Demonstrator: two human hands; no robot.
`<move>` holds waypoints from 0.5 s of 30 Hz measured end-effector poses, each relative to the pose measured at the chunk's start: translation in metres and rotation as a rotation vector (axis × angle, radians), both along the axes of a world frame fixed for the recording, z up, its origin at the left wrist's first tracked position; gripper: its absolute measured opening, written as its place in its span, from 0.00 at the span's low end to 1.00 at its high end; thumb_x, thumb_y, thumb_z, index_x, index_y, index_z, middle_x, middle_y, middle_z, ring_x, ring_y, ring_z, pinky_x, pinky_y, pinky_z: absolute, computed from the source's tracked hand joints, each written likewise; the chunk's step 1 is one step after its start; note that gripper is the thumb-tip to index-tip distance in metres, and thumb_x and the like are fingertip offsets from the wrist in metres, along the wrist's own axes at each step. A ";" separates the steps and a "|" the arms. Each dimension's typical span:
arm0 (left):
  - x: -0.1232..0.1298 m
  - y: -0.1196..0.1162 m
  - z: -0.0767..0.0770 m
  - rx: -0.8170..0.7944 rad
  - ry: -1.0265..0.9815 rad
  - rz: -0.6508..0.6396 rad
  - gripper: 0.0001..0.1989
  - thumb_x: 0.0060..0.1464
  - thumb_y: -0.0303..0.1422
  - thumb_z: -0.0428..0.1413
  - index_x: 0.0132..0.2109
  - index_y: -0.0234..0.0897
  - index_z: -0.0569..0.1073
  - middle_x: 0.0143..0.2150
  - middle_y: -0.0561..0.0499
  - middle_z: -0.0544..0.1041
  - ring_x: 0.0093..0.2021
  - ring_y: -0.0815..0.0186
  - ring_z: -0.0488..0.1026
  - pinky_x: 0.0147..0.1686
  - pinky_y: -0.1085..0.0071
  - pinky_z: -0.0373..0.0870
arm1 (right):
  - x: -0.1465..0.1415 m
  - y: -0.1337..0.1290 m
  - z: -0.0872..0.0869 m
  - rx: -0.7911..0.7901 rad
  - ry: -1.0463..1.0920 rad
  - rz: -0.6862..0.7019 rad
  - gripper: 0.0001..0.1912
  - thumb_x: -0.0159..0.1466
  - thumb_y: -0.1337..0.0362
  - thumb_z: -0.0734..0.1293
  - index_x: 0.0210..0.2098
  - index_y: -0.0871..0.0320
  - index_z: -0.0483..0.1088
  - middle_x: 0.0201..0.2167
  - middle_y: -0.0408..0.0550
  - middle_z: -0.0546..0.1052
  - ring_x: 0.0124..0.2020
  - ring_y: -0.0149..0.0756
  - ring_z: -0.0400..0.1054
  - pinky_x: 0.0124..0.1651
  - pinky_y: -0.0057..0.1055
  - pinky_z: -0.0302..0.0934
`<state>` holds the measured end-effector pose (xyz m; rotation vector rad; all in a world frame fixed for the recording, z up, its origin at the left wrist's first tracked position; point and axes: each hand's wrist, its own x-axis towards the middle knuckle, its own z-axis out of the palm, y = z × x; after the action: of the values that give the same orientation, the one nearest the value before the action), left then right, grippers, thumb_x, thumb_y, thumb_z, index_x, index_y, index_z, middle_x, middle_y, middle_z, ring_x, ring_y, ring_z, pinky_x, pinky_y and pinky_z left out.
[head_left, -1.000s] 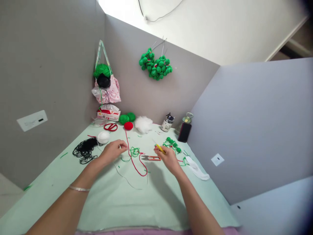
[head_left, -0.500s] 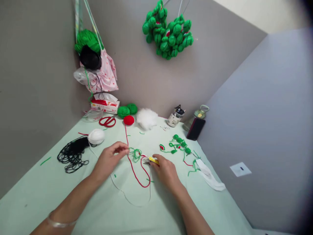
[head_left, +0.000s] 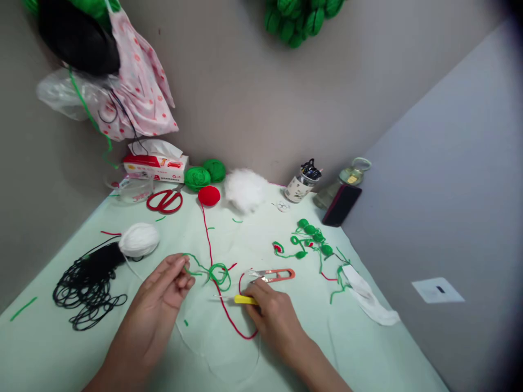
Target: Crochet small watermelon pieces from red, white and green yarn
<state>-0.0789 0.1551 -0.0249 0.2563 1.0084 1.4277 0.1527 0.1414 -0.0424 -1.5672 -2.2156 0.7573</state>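
Note:
My left hand is pinched on the end of a strand of green yarn, whose loose loops lie on the table to its right. Between the fingers of my right hand is a crochet hook with a yellow handle, its thin metal tip pointing left. Just beyond that hand lie thread snips with an orange handle. Red yarn runs under the hook from a red ball and bends beneath my right hand.
Black yarn, a white yarn ball and red scissors lie left. White stuffing and green balls are at the back. Small green crocheted pieces, a phone and a pen jar stand or lie right.
My left hand has drawn left with the green yarn. The thread snips now lie on the table, out of my right hand, which keeps the hook. The view has moved closer and lower.

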 end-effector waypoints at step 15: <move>0.012 -0.008 0.001 -0.066 0.231 0.002 0.10 0.52 0.43 0.70 0.40 0.46 0.83 0.58 0.50 0.82 0.65 0.53 0.73 0.61 0.66 0.74 | 0.015 0.016 -0.005 -0.059 0.537 -0.429 0.16 0.66 0.58 0.69 0.53 0.49 0.78 0.37 0.50 0.80 0.35 0.40 0.72 0.37 0.34 0.67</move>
<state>-0.0672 0.1472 -0.0241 0.3786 1.2421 1.3854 0.1678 0.1574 -0.0474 -1.5584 -1.4312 0.9697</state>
